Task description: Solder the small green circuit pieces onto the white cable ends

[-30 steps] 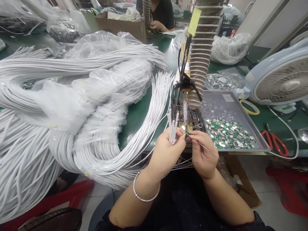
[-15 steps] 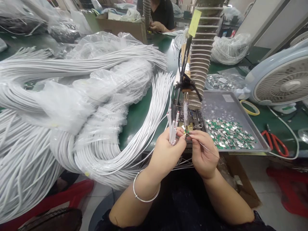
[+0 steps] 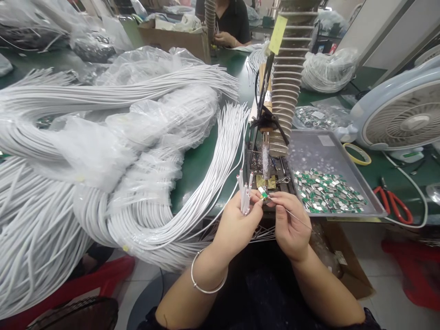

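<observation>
One tiny green board [image 3: 264, 195] has just dipped nearer the bench's [image 3: 194, 183] front edge, below the iron [image 3: 266, 160], left hand [image 3: 237, 227] pinching it plus white cables [image 3: 244, 198], right hand [image 3: 292, 227] pinching thin wire [image 3: 296, 217], so iron work's probably paused.

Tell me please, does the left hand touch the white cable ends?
Touching: the head view shows the left hand gripping the white cable ends, tips upward.
</observation>
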The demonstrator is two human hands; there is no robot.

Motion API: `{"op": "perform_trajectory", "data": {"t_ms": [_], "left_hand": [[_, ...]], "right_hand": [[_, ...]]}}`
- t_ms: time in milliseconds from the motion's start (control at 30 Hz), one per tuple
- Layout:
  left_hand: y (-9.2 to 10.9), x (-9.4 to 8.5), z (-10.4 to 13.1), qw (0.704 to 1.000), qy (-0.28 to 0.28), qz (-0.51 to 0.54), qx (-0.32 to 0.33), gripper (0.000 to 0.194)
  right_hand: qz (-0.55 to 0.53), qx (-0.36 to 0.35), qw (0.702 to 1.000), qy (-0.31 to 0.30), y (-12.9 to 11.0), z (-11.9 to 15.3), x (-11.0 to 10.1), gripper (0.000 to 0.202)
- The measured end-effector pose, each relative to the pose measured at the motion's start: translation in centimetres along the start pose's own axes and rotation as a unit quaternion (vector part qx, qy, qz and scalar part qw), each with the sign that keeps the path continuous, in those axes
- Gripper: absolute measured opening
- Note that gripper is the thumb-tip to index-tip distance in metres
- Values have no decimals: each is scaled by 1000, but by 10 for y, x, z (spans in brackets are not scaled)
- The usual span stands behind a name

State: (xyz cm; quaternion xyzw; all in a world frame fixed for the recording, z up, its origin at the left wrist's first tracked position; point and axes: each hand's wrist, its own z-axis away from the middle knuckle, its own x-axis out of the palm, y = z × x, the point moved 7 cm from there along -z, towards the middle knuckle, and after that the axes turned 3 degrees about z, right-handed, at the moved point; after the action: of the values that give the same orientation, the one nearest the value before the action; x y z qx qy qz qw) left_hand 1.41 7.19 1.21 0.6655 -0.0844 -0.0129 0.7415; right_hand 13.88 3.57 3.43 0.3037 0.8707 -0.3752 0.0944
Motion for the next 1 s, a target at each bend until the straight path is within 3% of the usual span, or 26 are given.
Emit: {"op": "perform_trajectory", "data": {"t_ms": [167,267,333,433,533,633,733,867,1000], "left_hand": [[-12,10,14,994,-98,-40,27,11],[-23,11,22,991,-121,-56,8,21],[-32,8,26,992,-111,-55,-21,25],[-36,-4,31,996,-52,-68,-23,26],[-36,-13,35,995,-25,-92,-4,28],[-41,-6,39,989,-100,-102,-21,33],[-49,8,43,975,-190,-108,-28,36],[-78,26,47,950,-279,-97,-102,32],[-105,41,53,915,-379,-7,-140,35]], "right_hand": [[-1,2,999,-32,-3,6,-1,22],[-3,-8,998,-64,-7,12,-5,23],[-1,1,996,-90,-7,16,-10,22],[11,10,991,-133,-5,19,-22,24],[61,-30,992,-108,-7,13,-40,33],[160,-91,974,-132,-10,1,-38,29],[283,-125,931,-197,-4,-7,-20,12],[379,-137,879,-253,8,-9,-1,14],[392,-153,871,-253,6,-8,0,20]]}}
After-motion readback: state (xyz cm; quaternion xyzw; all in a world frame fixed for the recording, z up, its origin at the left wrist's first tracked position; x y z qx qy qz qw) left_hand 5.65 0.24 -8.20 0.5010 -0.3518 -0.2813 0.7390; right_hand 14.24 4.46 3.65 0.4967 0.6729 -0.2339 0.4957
